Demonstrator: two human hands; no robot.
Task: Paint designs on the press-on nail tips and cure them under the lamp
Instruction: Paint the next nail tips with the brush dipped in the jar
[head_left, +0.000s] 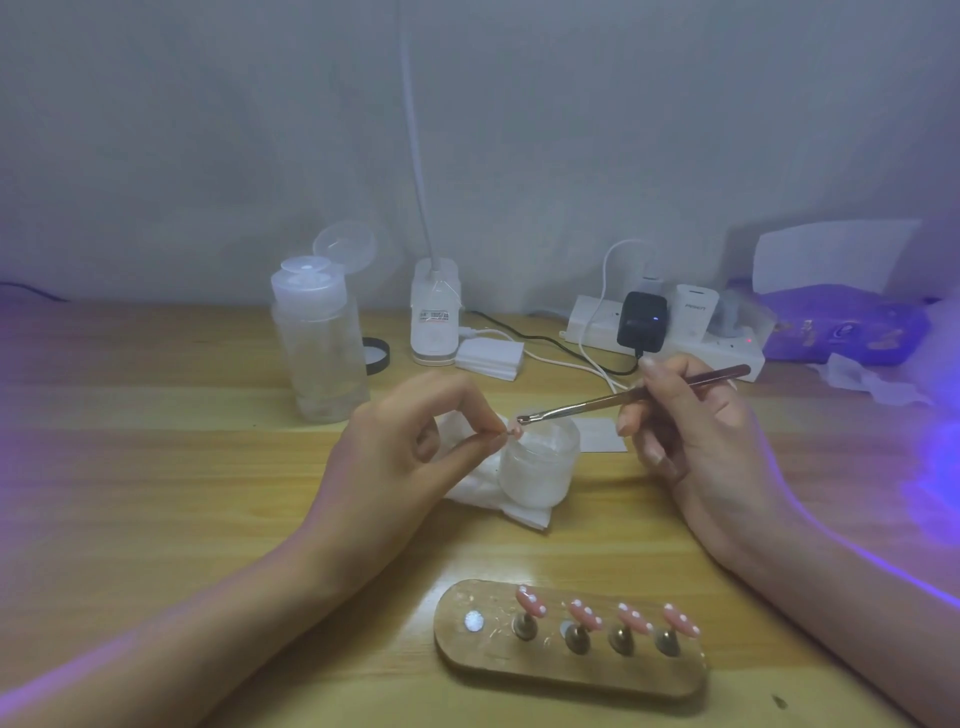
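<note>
Nail tip (513, 427): where is it in this one?
— Pinched between thumb and forefinger of the left hand (410, 447), over a frosted jar (540, 467) and a crumpled tissue (483, 493) on the desk (156, 467). It pokes out just past the grip, toward the right.
And the right hand (696, 441)?
— Its grip is closed round a thin brush (623, 397), pen-fashion. The bristle end touches the tip, or all but touches it.
Which step, then?
— Painting, by the look of it. Four pink tips (608, 616) with white dots stand on the wooden stand (566, 670) nearer the person. One spot at its left end is bare, likely this tip's.
Next?
— A steady dot or stroke, then curing. Violet glow (940, 467) spills in from the right edge, but the lamp itself is out of frame.
</note>
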